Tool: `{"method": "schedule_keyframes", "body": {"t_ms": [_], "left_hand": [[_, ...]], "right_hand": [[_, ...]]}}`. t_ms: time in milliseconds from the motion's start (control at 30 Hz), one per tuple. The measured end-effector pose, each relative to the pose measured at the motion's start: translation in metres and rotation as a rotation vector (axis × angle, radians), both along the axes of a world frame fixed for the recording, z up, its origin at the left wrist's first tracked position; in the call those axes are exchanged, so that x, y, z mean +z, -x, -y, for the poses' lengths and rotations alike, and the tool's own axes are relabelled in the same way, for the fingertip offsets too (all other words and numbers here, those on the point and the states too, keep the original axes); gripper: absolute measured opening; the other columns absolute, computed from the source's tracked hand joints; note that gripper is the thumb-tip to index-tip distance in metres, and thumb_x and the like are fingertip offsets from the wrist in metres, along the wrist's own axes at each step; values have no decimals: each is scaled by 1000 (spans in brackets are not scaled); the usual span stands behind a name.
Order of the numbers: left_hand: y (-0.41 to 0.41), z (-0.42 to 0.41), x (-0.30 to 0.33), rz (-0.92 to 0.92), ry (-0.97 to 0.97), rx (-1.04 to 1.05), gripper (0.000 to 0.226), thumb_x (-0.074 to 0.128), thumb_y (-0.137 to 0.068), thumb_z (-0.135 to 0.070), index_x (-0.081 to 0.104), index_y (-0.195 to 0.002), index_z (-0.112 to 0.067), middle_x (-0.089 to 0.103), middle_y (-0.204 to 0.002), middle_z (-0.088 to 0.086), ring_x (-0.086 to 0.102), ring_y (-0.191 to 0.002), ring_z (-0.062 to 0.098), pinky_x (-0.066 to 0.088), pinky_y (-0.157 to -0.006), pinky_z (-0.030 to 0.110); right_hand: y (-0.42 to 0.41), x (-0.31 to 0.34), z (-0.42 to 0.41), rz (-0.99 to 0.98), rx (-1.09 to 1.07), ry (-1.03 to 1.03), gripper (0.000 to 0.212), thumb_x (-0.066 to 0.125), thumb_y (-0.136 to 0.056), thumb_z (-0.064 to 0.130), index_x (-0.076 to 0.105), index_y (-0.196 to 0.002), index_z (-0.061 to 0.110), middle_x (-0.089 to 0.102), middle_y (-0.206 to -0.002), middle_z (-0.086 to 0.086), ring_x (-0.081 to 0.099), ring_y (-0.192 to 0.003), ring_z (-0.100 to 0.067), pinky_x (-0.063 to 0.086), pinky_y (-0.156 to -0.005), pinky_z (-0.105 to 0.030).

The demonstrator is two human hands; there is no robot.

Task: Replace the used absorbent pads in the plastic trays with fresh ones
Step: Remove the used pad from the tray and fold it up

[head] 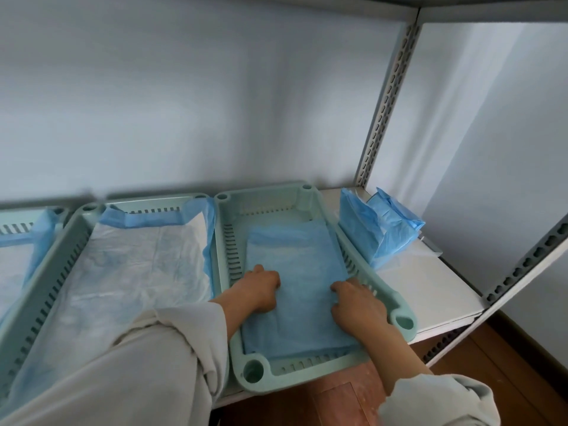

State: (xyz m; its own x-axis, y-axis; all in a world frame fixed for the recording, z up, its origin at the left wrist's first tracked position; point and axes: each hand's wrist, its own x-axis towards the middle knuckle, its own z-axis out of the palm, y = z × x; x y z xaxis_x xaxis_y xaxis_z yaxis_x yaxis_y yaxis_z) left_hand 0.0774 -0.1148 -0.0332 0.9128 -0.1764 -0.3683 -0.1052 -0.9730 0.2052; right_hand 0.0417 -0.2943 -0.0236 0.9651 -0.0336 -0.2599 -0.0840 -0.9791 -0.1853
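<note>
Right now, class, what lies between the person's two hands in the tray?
In the head view, only a bare strip of the folded blue pad lies between the left hand and right hand, inside the green tray.

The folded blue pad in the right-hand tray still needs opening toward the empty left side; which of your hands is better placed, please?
Probably the left hand: it rests on the folded blue pad nearest that gap, while the right hand sits at the tray wall.
</note>
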Motion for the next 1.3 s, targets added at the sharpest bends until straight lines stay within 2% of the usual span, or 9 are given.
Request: {"method": "schedule_keyframes", "body": {"t_ms": [333,500,633,767,833,933,1033,1133,1300], "left_hand": [[-83,-29,-14,181,80,167,48,44,-89,-10,46,-137,-14,44,-138,16,44,-127,31,35,-109,36],[-104,-23,-5,-11,96,157,73,60,-85,-8,23,-148,-11,22,-153,14,27,-141,29,28,-115,34],[-104,-25,-10,59,292,340,95,66,-81,-9,3,-152,-15,-5,-158,14,11,-146,31,21,-118,37],[-96,-24,-14,144,366,624,54,59,-84,-9,40,-134,1,44,-136,22,48,-124,35,43,-102,38],[-90,-23,-11,71,385,703,44,58,-84,-8,49,-126,4,56,-122,21,55,-117,36,48,-97,41],[-75,-16,2,-15,327,599,42,55,-89,-6,47,-128,6,55,-98,15,57,-112,32,48,-95,37],[-59,-8,10,-21,206,508,68,51,-91,-9,14,-148,0,33,-143,23,39,-132,33,36,-110,38],[-42,-7,8,2,127,407,83,46,-92,-8,-13,-150,-16,0,-155,24,19,-141,41,23,-116,46],[0,1,0,200,-202,-168,49,49,-87,-4,37,-134,-13,35,-135,15,41,-123,33,44,-93,43]], "right_hand": [[-36,-11,-12,42,106,-34,43,45,-90,10,48,-132,23,43,-135,-6,40,-129,-25,38,-102,-34],[-42,-15,-7,69,78,-59,42,45,-91,14,49,-130,27,43,-134,-3,39,-129,-23,37,-100,-33],[-43,-16,-6,93,-35,-97,45,46,-89,14,46,-133,24,38,-141,-3,36,-132,-24,36,-102,-33],[-47,-17,2,100,-220,-222,48,47,-87,13,42,-135,14,42,-142,-12,39,-132,-29,36,-106,-37],[-48,-16,3,104,-275,-296,44,50,-86,14,46,-129,9,48,-136,-16,45,-127,-32,39,-101,-36],[-47,-14,5,91,-316,-308,39,49,-88,15,48,-126,8,51,-133,-15,49,-123,-32,41,-97,-35],[-43,-12,7,84,-309,-264,39,46,-90,16,48,-129,13,51,-135,-10,49,-125,-30,42,-96,-34],[-38,-10,6,42,-258,-187,40,46,-90,17,47,-130,16,51,-136,-8,49,-126,-27,41,-98,-33],[-35,2,12,-73,-176,-111,49,60,-82,35,50,-125,14,54,-130,-9,53,-120,-29,44,-99,-38]]}}
